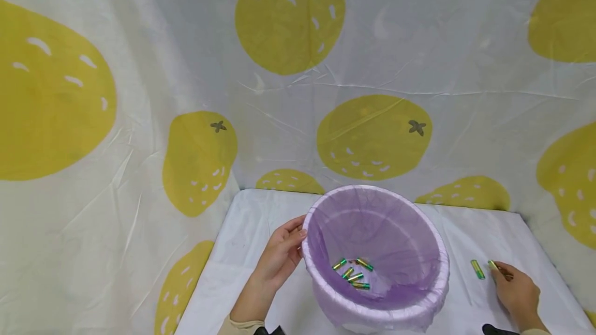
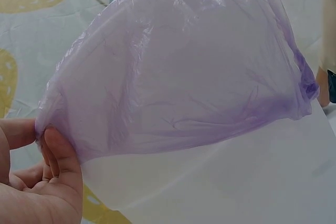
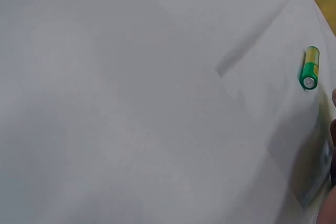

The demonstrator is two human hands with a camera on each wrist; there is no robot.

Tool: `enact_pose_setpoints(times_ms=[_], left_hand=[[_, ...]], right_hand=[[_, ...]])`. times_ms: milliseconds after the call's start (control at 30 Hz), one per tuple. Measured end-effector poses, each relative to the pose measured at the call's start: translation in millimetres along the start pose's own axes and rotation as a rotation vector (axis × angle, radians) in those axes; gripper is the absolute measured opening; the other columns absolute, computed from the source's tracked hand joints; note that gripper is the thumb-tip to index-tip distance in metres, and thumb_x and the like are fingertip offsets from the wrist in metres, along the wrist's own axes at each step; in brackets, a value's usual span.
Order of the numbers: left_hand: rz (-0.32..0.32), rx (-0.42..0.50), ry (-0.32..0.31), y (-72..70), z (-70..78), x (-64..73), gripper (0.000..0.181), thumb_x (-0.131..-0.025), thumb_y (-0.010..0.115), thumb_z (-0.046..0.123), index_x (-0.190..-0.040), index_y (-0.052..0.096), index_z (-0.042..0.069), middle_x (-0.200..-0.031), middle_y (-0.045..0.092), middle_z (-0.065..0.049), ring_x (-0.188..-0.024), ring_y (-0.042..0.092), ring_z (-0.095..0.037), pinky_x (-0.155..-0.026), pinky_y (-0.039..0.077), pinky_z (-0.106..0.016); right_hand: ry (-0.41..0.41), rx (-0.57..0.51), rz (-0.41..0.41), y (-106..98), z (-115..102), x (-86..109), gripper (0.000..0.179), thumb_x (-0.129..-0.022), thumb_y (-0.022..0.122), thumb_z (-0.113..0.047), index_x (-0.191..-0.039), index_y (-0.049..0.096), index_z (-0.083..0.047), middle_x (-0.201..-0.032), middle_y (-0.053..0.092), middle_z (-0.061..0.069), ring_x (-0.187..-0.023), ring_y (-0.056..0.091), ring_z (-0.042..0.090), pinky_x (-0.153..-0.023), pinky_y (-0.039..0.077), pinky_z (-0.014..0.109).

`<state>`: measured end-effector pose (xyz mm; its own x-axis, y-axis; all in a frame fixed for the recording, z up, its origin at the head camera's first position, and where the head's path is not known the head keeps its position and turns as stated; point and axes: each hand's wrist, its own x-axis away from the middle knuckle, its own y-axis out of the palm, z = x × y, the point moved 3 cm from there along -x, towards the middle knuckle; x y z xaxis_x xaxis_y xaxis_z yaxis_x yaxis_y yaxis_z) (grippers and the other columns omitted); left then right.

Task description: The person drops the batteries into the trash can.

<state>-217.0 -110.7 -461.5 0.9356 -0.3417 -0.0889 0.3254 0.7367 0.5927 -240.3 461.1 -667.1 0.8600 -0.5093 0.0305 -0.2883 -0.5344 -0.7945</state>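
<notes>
A white bin lined with a purple plastic bag point(image 1: 440, 252) stands on the table, its mouth tilted toward the head camera. My left hand point(image 1: 277, 255) grips the left side of its rim, thumb and fingers pinching the bag's folded edge in the left wrist view. Several green and gold batteries point(image 1: 355, 277) lie at the bottom inside the liner. To the right of the bin, my right hand point(image 1: 518, 289) pinches a battery point(image 1: 491, 264) between thumb and fingers, low over the table. Just left of it lies a loose battery point(image 1: 477, 269). Only part of the right hand's fingers shows in the right wrist view.
The table point(image 1: 261, 211) has a white cover. Behind it and at both sides hang pale curtains point(image 1: 279, 133) printed with large yellow fruit. Small brown bits point(image 1: 352, 262) lie among the batteries in the bin.
</notes>
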Motion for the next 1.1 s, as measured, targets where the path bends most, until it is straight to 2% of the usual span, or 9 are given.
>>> enact_pose_setpoints(times_ms=[133, 267, 433, 500, 600, 733, 833, 933, 1100], left_hand=[[0.008, -0.008, 0.001, 0.1, 1.0, -0.1, 0.042, -0.104, 0.051, -0.004, -0.144, 0.042, -0.013, -0.114, 0.062, -0.010, -0.095, 0.064, -0.015, -0.075, 0.054, -0.022], [0.009, -0.007, -0.002, -0.5, 1.4, 0.0, 0.041, -0.104, 0.051, -0.005, -0.144, 0.042, -0.013, -0.114, 0.062, -0.009, -0.094, 0.064, -0.015, -0.074, 0.054, -0.022], [0.015, 0.002, -0.007, -0.8, 0.9, 0.9, 0.040, -0.104, 0.050, -0.006, -0.143, 0.044, -0.012, -0.113, 0.062, -0.009, -0.092, 0.063, -0.015, -0.071, 0.052, -0.020], [0.016, 0.001, -0.008, -0.6, 0.7, 1.0, 0.040, -0.104, 0.050, -0.006, -0.143, 0.044, -0.012, -0.113, 0.062, -0.009, -0.092, 0.063, -0.015, -0.070, 0.052, -0.020], [0.018, -0.002, -0.010, -0.4, 0.7, 1.0, 0.040, -0.104, 0.050, -0.006, -0.143, 0.044, -0.012, -0.113, 0.061, -0.009, -0.092, 0.063, -0.014, -0.070, 0.052, -0.020], [0.025, -0.006, -0.015, -1.0, 0.6, 1.5, 0.041, -0.104, 0.050, -0.005, -0.144, 0.043, -0.012, -0.113, 0.061, -0.009, -0.092, 0.063, -0.014, -0.069, 0.051, -0.019], [0.031, -0.005, -0.016, -1.4, 0.4, 2.1, 0.041, -0.104, 0.051, -0.005, -0.143, 0.044, -0.012, -0.113, 0.062, -0.009, -0.092, 0.063, -0.014, -0.070, 0.052, -0.019], [0.025, -0.001, -0.016, -0.8, 0.3, 2.2, 0.040, -0.104, 0.050, -0.006, -0.143, 0.044, -0.012, -0.112, 0.062, -0.009, -0.092, 0.063, -0.014, -0.070, 0.052, -0.020], [0.013, -0.003, -0.014, 0.9, 0.9, 1.4, 0.040, -0.104, 0.050, -0.006, -0.143, 0.043, -0.013, -0.112, 0.062, -0.009, -0.092, 0.063, -0.014, -0.071, 0.052, -0.020]], right_hand=[[-0.017, -0.017, -0.012, -6, 1, -0.7, 0.035, -0.099, 0.063, -0.012, -0.127, 0.062, 0.010, -0.109, 0.067, 0.031, -0.098, 0.059, 0.046, -0.080, 0.040, 0.053], [0.007, -0.037, -0.028, -11, 1, -2.2, 0.035, -0.096, 0.068, -0.011, -0.125, 0.064, 0.009, -0.104, 0.067, 0.028, -0.088, 0.058, 0.033, -0.069, 0.039, 0.041], [-0.054, -0.022, -0.036, -21, -3, -1.4, 0.036, -0.095, 0.069, -0.016, -0.123, 0.067, 0.007, -0.103, 0.070, 0.026, -0.078, 0.058, 0.022, -0.065, 0.039, 0.036], [-0.051, -0.016, -0.060, -25, -4, -0.4, 0.038, -0.097, 0.069, -0.020, -0.124, 0.067, 0.006, -0.106, 0.070, 0.027, -0.081, 0.059, 0.024, -0.065, 0.040, 0.037], [-0.045, -0.020, -0.092, -29, -5, -0.6, 0.042, -0.098, 0.069, -0.025, -0.126, 0.066, 0.006, -0.110, 0.068, 0.029, -0.090, 0.061, 0.035, -0.070, 0.043, 0.045], [-0.098, -0.011, -0.090, -35, -7, -1.5, 0.043, -0.100, 0.068, -0.025, -0.127, 0.065, 0.008, -0.115, 0.066, 0.034, -0.106, 0.056, 0.054, -0.081, 0.043, 0.060], [-0.126, -0.010, -0.097, -37, -10, -2.6, 0.044, -0.101, 0.068, -0.026, -0.128, 0.064, 0.008, -0.122, 0.062, 0.036, -0.113, 0.051, 0.059, -0.086, 0.042, 0.064], [-0.127, -0.016, -0.117, -40, -15, -3.7, 0.047, -0.101, 0.069, -0.029, -0.130, 0.063, 0.008, -0.126, 0.060, 0.037, -0.111, 0.052, 0.057, -0.081, 0.044, 0.061], [-0.188, -0.012, -0.112, -51, -31, -5.4, 0.049, -0.100, 0.070, -0.030, -0.129, 0.064, 0.009, -0.120, 0.061, 0.037, -0.095, 0.056, 0.043, -0.066, 0.043, 0.043]])
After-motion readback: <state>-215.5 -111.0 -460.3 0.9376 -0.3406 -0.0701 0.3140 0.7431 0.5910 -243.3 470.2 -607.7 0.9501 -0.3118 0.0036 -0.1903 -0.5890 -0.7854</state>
